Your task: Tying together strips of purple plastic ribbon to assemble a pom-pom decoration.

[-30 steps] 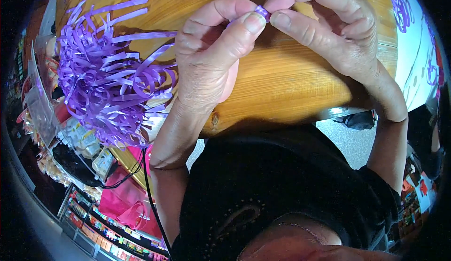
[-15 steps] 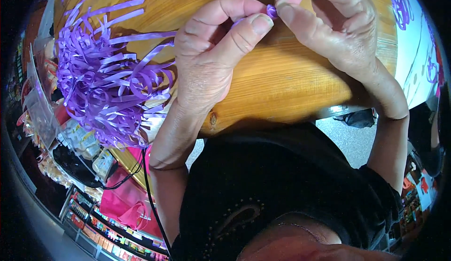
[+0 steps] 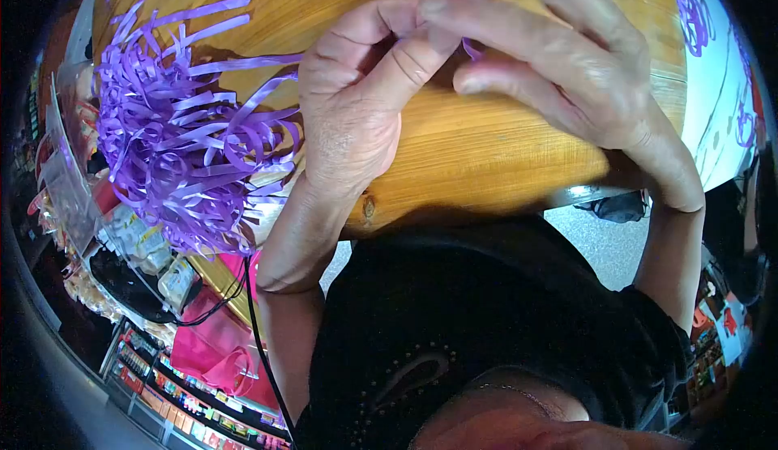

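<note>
Above the wooden tabletop, my left hand (image 3: 352, 98) pinches a purple ribbon (image 3: 470, 48) between thumb and forefinger. Only a small piece of that ribbon shows, beyond the left fingertips; the rest is hidden by the fingers. My right hand (image 3: 579, 65) is slightly blurred and lies across the left fingertips. Its thumb stands apart from its fingers, and nothing shows gripped in it. A heap of curled purple ribbon strips (image 3: 174, 138) lies to the left of my left wrist, with a few strips reaching toward that hand.
The round-edged wooden table (image 3: 478, 146) spreads under both hands. More purple ribbon (image 3: 689, 8) lies on a white surface at the far right. A black cable (image 3: 258, 328) hangs by my left arm, near a pink bag (image 3: 211, 357) and clear plastic packages (image 3: 73, 191).
My right hand has parted its thumb from its fingers and swung them left over the left fingertips. The small purple ribbon loop is now mostly covered. My left hand has barely moved.
</note>
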`<state>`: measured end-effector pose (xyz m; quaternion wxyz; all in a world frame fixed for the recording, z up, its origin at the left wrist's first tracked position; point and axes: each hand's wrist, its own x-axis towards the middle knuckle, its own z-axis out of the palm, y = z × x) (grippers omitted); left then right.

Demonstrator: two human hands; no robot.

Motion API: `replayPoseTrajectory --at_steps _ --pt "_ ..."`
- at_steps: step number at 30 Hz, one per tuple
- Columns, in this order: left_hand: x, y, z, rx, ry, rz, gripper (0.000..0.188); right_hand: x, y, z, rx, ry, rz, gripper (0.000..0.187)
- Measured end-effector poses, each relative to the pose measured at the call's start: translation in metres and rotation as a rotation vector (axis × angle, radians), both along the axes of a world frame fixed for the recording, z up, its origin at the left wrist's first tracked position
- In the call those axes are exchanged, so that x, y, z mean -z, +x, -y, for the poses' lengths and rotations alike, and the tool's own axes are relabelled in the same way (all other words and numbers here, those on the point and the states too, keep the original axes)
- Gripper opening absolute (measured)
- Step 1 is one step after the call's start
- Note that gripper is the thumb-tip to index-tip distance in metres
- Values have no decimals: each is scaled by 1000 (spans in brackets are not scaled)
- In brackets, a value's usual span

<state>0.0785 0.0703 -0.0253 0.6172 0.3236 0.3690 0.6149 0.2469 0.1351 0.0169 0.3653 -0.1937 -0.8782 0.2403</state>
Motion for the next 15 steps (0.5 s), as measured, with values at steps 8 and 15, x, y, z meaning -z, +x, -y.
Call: replayPoseTrajectory --at_steps 8,15 --pt "-4 -16 1 -33 -12 -411 8 -2 12 -13 54 86 72 19" --pt "-9 -14 -1 -156 -27 -398 7 -9 21 -24 167 198 176 18"
